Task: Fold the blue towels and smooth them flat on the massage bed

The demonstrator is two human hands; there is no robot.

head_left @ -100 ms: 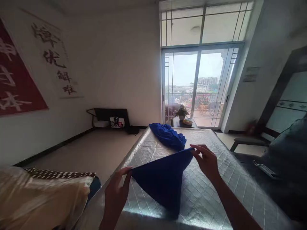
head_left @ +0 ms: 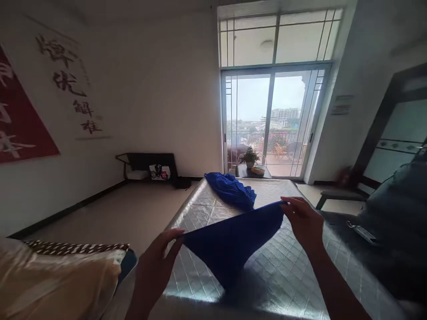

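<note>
A dark blue cloth [head_left: 230, 242] is stretched between my hands, its top edge taut and slanting up to the right. My left hand [head_left: 158, 258] pinches its left corner between thumb and fingers. At the right end, my right hand [head_left: 303, 220] is closed on the other corner, held a little higher. The cloth's lower part hangs to a point over a silvery quilted table cover [head_left: 283, 275]. Beyond it, a crumpled blue cloth [head_left: 230, 189] lies at the far end of that surface; whether the two cloths are joined I cannot tell.
Beige fabric [head_left: 66, 280] is piled at the near left. A dark chair [head_left: 343, 193] and a dark padded seat with a small pale object [head_left: 363, 233] stand on the right. A potted plant [head_left: 250, 156] rests on a small table before the glass sliding door [head_left: 248, 106].
My right hand has moved right, pulling the blue cloth's top edge wider. The left hand has shifted slightly left, and the cloth's hanging tip has swung left. The view has turned slightly.
</note>
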